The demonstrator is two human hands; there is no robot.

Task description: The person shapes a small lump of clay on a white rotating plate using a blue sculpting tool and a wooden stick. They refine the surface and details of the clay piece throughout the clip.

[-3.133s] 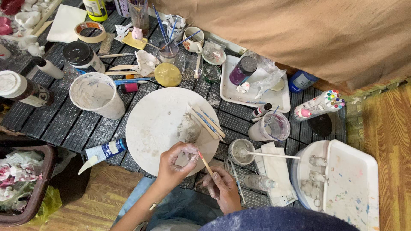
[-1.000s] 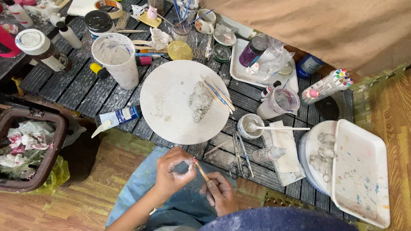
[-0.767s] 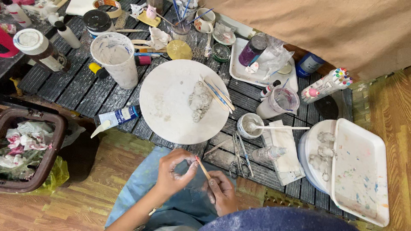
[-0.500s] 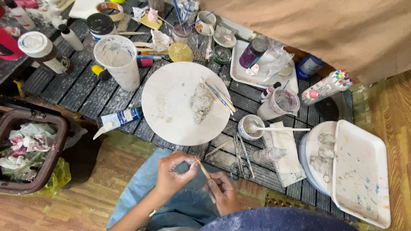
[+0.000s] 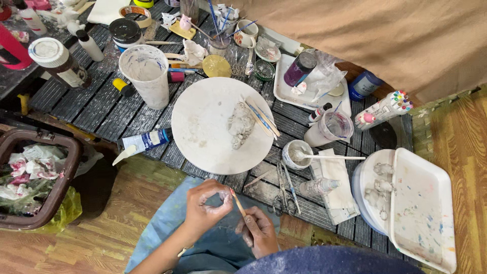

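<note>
A: Hands?
B: Both low, over the lap on a blue cloth [image 5: 167, 223], off the counter's near edge. Left hand [image 5: 203, 208] has its fingers curled closed around a small whitish piece [image 5: 222, 195], mostly hidden by the fingers. Right hand [image 5: 258, 231] is pinched tight on a thin wooden stick [image 5: 238, 203]; its reddish tip is at the piece.

A: Counter near edge?
B: Dark slatted counter [image 5: 91, 106]. Scissors [image 5: 281, 195] lie just right of the hands, a small clear bottle [image 5: 317, 186] beside them on a white towel [image 5: 337, 195]. A paint tube with blue label [image 5: 144, 142] sticks out over the near-left edge.

A: Middle?
B: Round white board [image 5: 203, 127], dusty. A pale clay lump [image 5: 241, 124] lies on its right half, with a few brushes [image 5: 261, 116] touching it on the right. Small cup [image 5: 296, 153] with a stick in it just off the board's right side. White plastic cup [image 5: 147, 76] by the board's left-far side.

A: Right side?
B: White bucket [image 5: 375, 187] with small pale figures inside, a paint-speckled white tray [image 5: 421, 208] leaning on it. Pack of coloured markers [image 5: 385, 109] further back.

A: Far edge?
B: White tray [image 5: 284, 83] with a purple jar [image 5: 299, 68], a mug [image 5: 246, 33], a jar of brushes [image 5: 220, 30], a tape roll [image 5: 134, 15]. Brown bottle with white cap [image 5: 58, 61] at far left.

A: Floor?
B: Wood, with a brown bin [image 5: 35, 177] of crumpled wipes left of the lap.
</note>
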